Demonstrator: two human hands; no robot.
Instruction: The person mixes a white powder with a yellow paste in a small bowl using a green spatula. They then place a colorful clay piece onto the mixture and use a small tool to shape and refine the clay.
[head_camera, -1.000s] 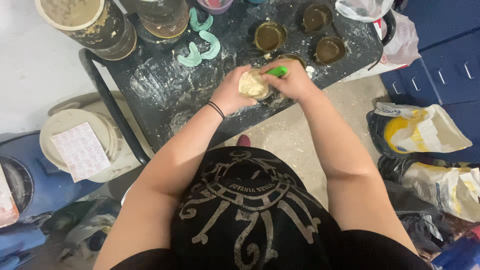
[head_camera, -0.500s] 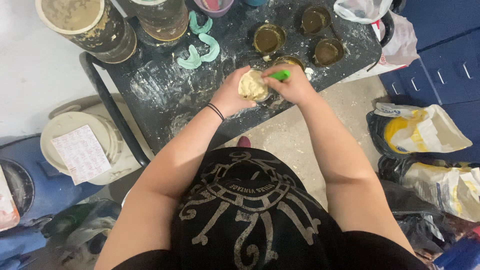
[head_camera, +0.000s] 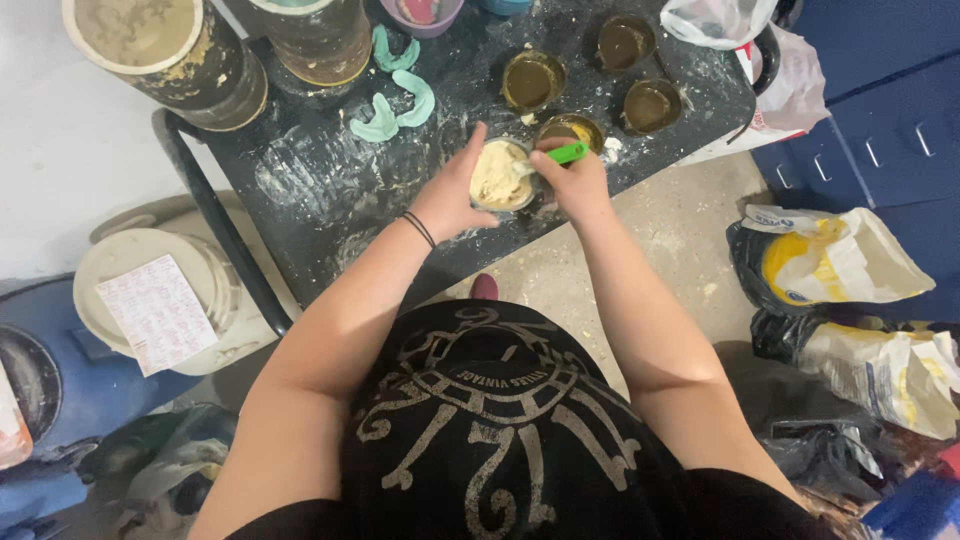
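Mixing pale paste in a small bowl at the desk edge.
The left hand (head_camera: 452, 195) cupped the bowl (head_camera: 500, 176), fingers curled round it; the right hand (head_camera: 578, 182) gripped a green spatula (head_camera: 560, 155) closed-fisted. The paste looked thick, apparently mostly mixed. Teal dental trays (head_camera: 395, 105) lay left; three brown-filled cups (head_camera: 532, 80) crowded behind.

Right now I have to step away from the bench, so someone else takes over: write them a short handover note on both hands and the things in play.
Left hand cups a small bowl of pale paste at the front edge of the dusty black table.
Right hand grips a green-handled tool, its tip in the paste.
Done: the bowl is filled with paste.
Behind it stand four small cups of brownish liquid; teal curved trays lie to the left, untouched.
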